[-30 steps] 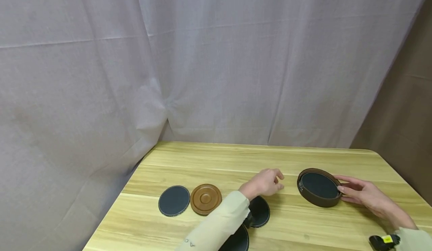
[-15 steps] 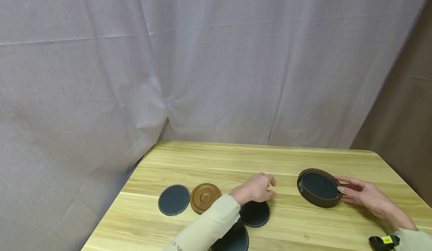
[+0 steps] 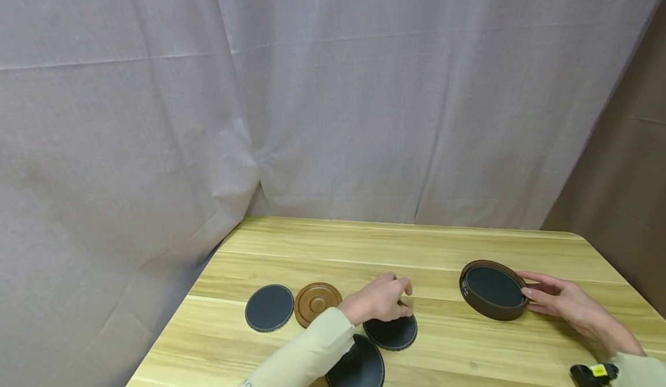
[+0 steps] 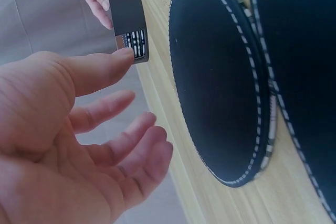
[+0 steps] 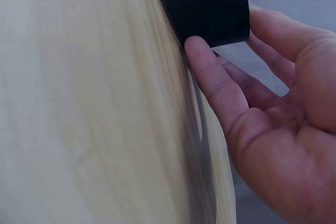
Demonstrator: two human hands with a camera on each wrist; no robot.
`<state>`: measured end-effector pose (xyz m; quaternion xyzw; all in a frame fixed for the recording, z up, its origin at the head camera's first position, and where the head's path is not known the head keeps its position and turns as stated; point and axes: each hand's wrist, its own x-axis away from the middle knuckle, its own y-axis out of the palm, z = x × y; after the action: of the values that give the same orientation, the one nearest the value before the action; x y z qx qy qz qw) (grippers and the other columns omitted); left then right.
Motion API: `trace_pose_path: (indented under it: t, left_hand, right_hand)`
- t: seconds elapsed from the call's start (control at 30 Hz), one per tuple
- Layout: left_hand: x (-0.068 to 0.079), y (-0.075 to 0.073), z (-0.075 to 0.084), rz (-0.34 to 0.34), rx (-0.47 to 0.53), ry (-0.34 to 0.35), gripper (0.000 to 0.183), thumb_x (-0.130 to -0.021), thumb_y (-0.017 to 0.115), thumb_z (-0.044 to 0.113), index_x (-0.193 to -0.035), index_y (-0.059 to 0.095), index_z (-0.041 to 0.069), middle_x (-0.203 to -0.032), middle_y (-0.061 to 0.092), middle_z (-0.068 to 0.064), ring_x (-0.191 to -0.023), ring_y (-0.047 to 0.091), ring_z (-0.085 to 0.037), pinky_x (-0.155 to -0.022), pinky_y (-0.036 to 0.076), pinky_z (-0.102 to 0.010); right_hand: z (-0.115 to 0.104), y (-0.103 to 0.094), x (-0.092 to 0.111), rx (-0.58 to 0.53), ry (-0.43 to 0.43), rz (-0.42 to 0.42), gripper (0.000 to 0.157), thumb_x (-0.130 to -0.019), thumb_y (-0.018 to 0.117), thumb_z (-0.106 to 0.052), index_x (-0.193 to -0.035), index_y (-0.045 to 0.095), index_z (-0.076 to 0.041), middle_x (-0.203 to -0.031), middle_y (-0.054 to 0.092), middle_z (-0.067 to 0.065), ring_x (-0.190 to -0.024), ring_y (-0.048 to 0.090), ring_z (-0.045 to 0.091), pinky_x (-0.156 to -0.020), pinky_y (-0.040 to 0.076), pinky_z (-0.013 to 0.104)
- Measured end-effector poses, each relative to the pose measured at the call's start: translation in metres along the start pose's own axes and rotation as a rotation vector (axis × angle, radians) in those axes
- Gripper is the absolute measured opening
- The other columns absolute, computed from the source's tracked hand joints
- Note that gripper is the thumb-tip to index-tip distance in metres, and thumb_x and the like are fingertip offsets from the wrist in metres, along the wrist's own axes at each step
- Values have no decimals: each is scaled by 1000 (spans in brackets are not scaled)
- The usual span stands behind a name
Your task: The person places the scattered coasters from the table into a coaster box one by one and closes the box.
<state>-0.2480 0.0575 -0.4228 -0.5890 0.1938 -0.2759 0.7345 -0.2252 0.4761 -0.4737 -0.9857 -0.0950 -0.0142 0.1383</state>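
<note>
My left hand hovers over the far part of a round black coaster with pale stitching. Its fingers are loosely bent, and the left wrist view shows nothing between them and the thumb, apart from the coaster. At the right, my right hand holds the side of a dark brown round coaster holder with thumb and fingers. Inside that holder lies a black coaster. The right wrist view shows fingertips against the holder's dark wall. Nearer the front, another black coaster lies partly behind the left sleeve.
A black coaster and a brown wooden disc with ringed grooves lie side by side at the left of the wooden table. Grey cloth hangs behind the table. A black wrist device is near the right sleeve.
My left hand has moved left and slightly toward the front, from beyond the middle coaster to over it. The right hand and the coaster holder have stayed in place.
</note>
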Motion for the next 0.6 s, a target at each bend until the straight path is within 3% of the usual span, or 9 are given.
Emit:
trace_pose_path:
  t: [0.23,0.37,0.6]
  left_hand:
    - [7,2,-3,-85,-30,-65,41,-86,73,46,-121,58,29,-118,56,4,-112,50,-11,-85,46,-22]
    - [10,3,-5,-140,-40,-74,44,-84,74,49,-121,58,30,-116,54,5,-108,48,-12,-81,46,-23]
    - [12,8,-9,-119,-71,-60,43,-83,77,45,-119,60,27,-111,55,4,-100,49,-11,-80,45,-21]
  right_hand:
    - [-1,1,0,3,12,5,45,-100,56,-12,-144,50,-18,-111,59,-27,-101,65,-2,-84,58,29]
    - [-1,1,0,8,24,11,45,-100,57,-13,-144,49,-18,-111,58,-27,-100,65,-2,-84,58,29]
    - [-1,1,0,7,12,9,46,-100,56,-12,-145,48,-17,-111,59,-27,-101,65,-2,-84,58,29]
